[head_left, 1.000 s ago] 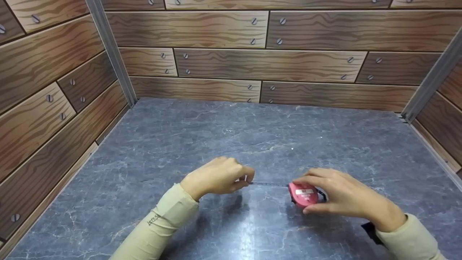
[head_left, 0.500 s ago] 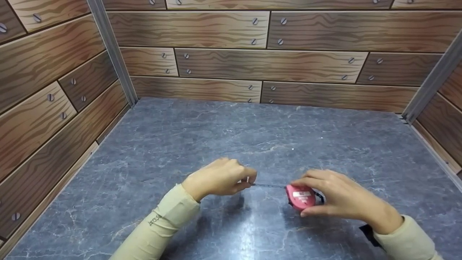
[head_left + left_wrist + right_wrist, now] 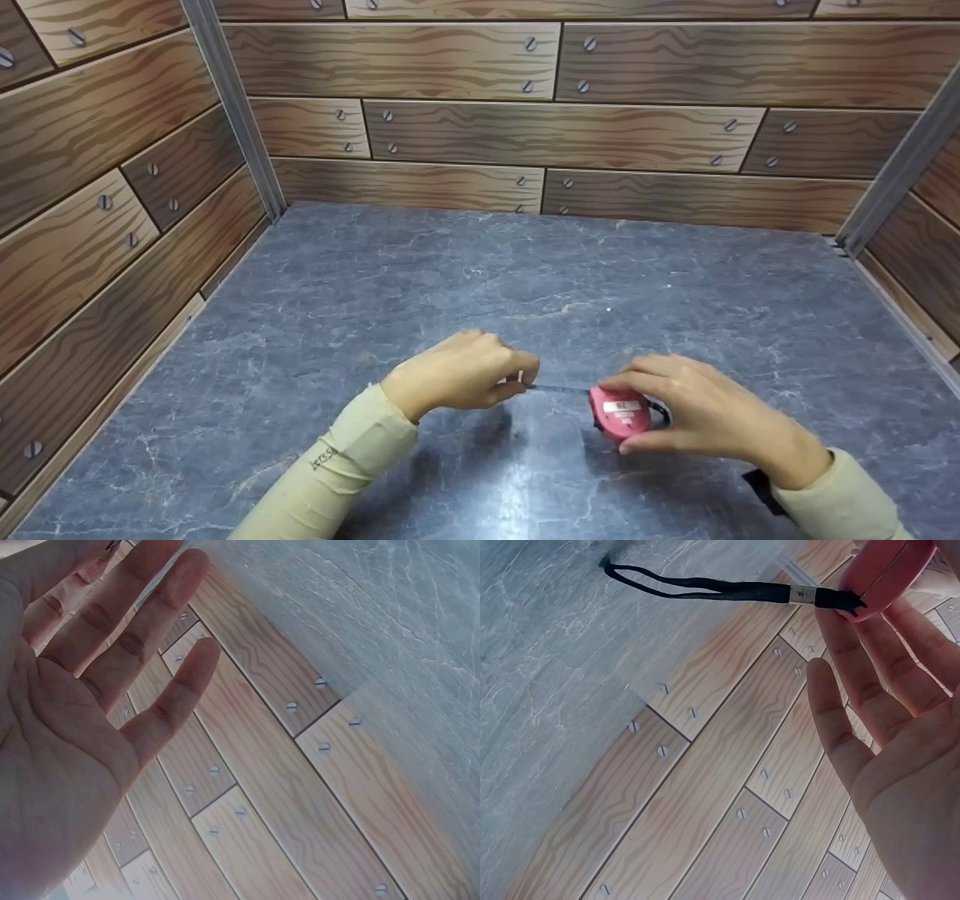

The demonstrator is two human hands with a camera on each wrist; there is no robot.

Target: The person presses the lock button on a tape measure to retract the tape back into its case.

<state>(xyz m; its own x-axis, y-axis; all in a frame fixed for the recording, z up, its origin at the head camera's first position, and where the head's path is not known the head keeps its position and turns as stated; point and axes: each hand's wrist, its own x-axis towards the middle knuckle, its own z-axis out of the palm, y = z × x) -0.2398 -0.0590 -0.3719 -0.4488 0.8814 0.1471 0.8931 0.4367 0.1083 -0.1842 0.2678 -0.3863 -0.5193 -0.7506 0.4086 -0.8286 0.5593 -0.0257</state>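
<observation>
A red tape measure [image 3: 622,412] with a white label is gripped by my right hand [image 3: 694,409], thumb on the near side and fingers on the far side. Its thin blade [image 3: 561,388] reaches left to my left hand [image 3: 461,371], whose thumb and index finger pinch the end. In the right wrist view the red case [image 3: 889,574] trails a black wrist strap [image 3: 705,589]. There the little finger stands away from the case. The left wrist view shows the palm [image 3: 67,742], with the other fingers loosely extended; the pinched end is mostly out of that frame.
Both hands are over a dark blue-grey marbled tabletop [image 3: 450,277]. Wood-plank-patterned walls [image 3: 450,60] close it in at the back and sides, with grey metal posts [image 3: 232,112] at the corners. A small white speck [image 3: 608,309] lies beyond the hands.
My right hand has moved a little left with the tape measure, and my left hand slightly right. The visible length of blade between them has become shorter.
</observation>
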